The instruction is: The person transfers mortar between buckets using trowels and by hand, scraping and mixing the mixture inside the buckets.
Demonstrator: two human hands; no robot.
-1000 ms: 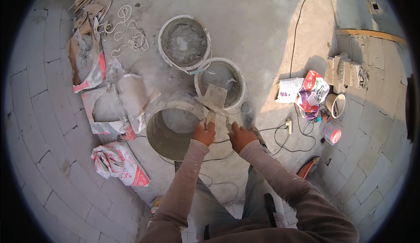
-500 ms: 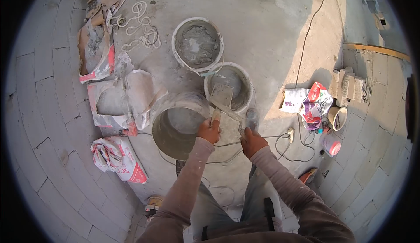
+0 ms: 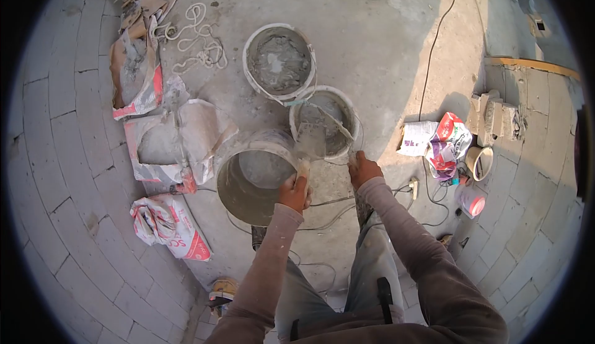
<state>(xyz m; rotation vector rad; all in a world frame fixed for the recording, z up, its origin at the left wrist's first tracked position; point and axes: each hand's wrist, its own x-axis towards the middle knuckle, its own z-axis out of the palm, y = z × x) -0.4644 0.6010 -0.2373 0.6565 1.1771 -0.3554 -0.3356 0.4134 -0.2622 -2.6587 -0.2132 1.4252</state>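
Observation:
My left hand (image 3: 294,193) is closed round the handle of a trowel (image 3: 311,141), whose flat, square-ended blade lies over the near-left rim of a small bucket (image 3: 356,111). Grey mortar coats this bucket inside. In my right hand (image 3: 364,172) is the handle of a second trowel (image 3: 336,123); its blade looks narrow from here and slants over the bucket's opening. A second bucket (image 3: 246,65), holding thick grey mortar (image 3: 279,62), touches the small one at the back. Nearer me on the left, a large bucket (image 3: 224,189) contains something grey and smooth.
Torn powder bags (image 3: 162,145) and a folded bag (image 3: 176,235) line the left wall, with a rope (image 3: 207,49) beyond. At right are colourful bags (image 3: 447,142), block pieces (image 3: 493,118), a small tub (image 3: 479,163) and a jar (image 3: 472,202). Cables (image 3: 331,220) cross the floor.
My right hand has moved up and slightly right, swinging its trowel from beside the left-hand trowel to over the small bucket. The left-hand trowel's blade has shifted slightly toward me.

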